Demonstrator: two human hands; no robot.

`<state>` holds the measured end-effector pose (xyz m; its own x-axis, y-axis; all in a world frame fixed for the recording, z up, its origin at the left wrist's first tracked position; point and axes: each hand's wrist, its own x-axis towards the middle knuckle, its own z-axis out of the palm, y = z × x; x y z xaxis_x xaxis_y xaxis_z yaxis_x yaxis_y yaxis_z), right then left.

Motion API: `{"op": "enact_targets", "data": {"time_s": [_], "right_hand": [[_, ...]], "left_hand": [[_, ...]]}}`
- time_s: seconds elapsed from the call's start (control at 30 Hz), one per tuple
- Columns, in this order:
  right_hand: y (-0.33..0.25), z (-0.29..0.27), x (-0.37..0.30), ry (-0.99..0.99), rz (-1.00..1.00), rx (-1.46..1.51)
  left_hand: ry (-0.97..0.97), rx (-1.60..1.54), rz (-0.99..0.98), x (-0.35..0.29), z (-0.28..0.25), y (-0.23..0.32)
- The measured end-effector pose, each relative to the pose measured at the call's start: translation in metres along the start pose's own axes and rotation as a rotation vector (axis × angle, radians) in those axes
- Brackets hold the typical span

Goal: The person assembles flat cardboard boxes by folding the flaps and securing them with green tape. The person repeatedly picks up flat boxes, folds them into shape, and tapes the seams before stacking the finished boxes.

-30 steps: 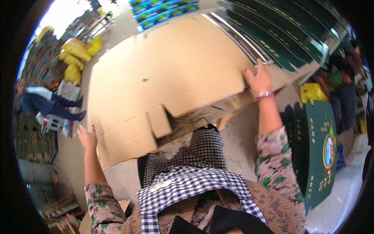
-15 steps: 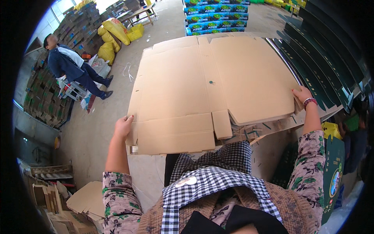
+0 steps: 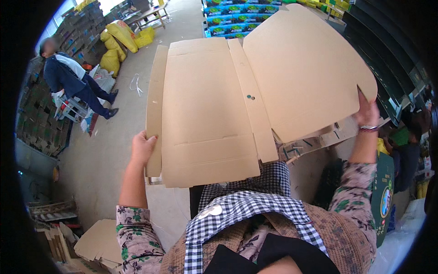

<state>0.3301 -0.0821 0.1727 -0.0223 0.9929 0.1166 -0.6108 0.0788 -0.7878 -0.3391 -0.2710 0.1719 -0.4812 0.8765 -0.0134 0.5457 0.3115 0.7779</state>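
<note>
One large flat cardboard box blank [image 3: 219,109], unfolded and creased into panels, is held up between both hands, spanning from the left hand [image 3: 143,148] across to the right hand [image 3: 367,114]. The left hand grasps the narrow side flap at the blank's lower left edge; the right hand grips the far panel's lower right corner, that panel tilted upward. Beyond the left hand, well apart, a person in dark clothing [image 3: 73,82] stands by a small stool [image 3: 68,108].

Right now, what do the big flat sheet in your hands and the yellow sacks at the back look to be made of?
The flat sheet looks like plain brown corrugated cardboard: matte, with scored fold lines, cut flaps and a small punched hole. The left hand and right hand hold its edges. The yellow sacks look like woven plastic or cloth, bulging; too far off to tell which.
</note>
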Motion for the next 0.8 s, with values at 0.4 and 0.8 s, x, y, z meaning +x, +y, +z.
{"op": "enact_targets", "data": {"time_s": [0.4, 0.8], "right_hand": [[0.224, 0.106, -0.068, -0.214, 0.389, -0.172], [0.202, 0.098, -0.019, -0.433, 0.396, -0.763]], "left_hand": [[-0.162, 0.282, 0.285, -0.004, 0.084, 0.025], [-0.658, 0.509, 0.534, 0.026, 0.045, 0.034]]}}
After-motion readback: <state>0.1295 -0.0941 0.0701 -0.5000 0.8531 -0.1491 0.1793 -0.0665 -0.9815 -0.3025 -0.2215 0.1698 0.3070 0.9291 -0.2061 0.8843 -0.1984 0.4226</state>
